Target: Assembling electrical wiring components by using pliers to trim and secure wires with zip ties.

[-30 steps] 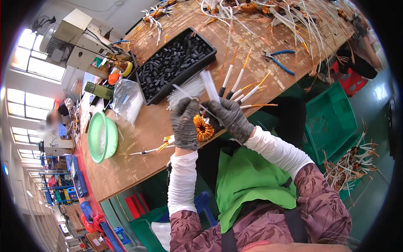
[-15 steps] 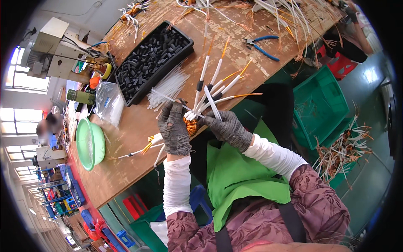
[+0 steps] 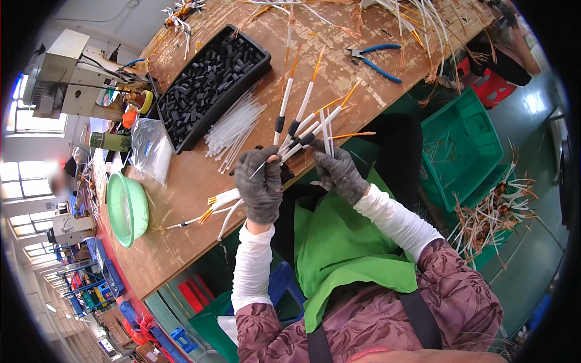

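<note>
My left hand (image 3: 260, 184), in a grey knit glove, is closed near the gathered base of a wire bundle (image 3: 308, 130), with a thin white strip between thumb and fingers. The bundle's white-sleeved leads fan away from me, with orange-copper ends and black tubes on several sleeves. My right hand (image 3: 342, 175), gloved alike, is closed on a few upright white cable ties (image 3: 327, 130) beside the leads. The copper coil at the base is hidden behind my left hand. More cable ties (image 3: 235, 130) lie in a loose pile beyond that hand.
A black tray (image 3: 209, 91) of short black tubes stands far left, near a plastic bag (image 3: 151, 148) and a green basin (image 3: 128, 209). Blue-handled cutters (image 3: 376, 60) lie on the wooden table (image 3: 181, 254). A green crate (image 3: 463, 151) and tangled wires (image 3: 496, 218) are at right.
My hands have moved apart. The right hand has come up and right, its white ties now upright. The left hand has turned, and the copper coil has gone out of sight.
</note>
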### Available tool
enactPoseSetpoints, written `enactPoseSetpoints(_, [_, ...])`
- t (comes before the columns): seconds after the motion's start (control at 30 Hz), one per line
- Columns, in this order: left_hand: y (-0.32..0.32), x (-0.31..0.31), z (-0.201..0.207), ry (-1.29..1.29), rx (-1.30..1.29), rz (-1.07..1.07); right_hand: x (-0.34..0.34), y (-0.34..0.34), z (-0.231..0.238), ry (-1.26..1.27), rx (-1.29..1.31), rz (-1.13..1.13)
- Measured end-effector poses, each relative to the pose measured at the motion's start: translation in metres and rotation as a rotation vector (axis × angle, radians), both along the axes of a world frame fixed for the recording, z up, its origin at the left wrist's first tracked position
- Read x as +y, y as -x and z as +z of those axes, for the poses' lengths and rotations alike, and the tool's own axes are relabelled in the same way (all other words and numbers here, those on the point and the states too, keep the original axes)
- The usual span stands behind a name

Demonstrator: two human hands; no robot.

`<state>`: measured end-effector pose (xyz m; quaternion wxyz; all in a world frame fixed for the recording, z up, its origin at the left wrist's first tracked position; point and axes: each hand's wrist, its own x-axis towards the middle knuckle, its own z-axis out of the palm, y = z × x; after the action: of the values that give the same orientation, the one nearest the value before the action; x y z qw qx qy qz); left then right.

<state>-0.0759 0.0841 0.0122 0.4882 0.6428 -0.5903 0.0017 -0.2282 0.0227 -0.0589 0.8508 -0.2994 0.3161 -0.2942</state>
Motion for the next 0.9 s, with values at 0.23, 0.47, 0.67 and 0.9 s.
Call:
enactPoseSetpoints(0.23, [-0.004,-0.021,-0.018,-0.158,0.096,-0.045,-0.016,-0.01,0.0,0.095,0.097,0.116])
enactPoseSetpoints(0.47, [-0.001,-0.005,-0.006,-0.239,0.021,-0.178,-0.014,-0.002,0.006,-0.158,0.006,0.18])
enactPoseSetpoints(0.67, [0.014,0.014,-0.005,-0.379,0.755,-0.166,-0.013,0.003,0.007,-0.387,-0.135,0.254])
enactPoseSetpoints(0.9, [0.019,-0.007,-0.033,0.08,0.134,0.103,-0.011,0.003,-0.004,-0.431,-0.296,0.328])
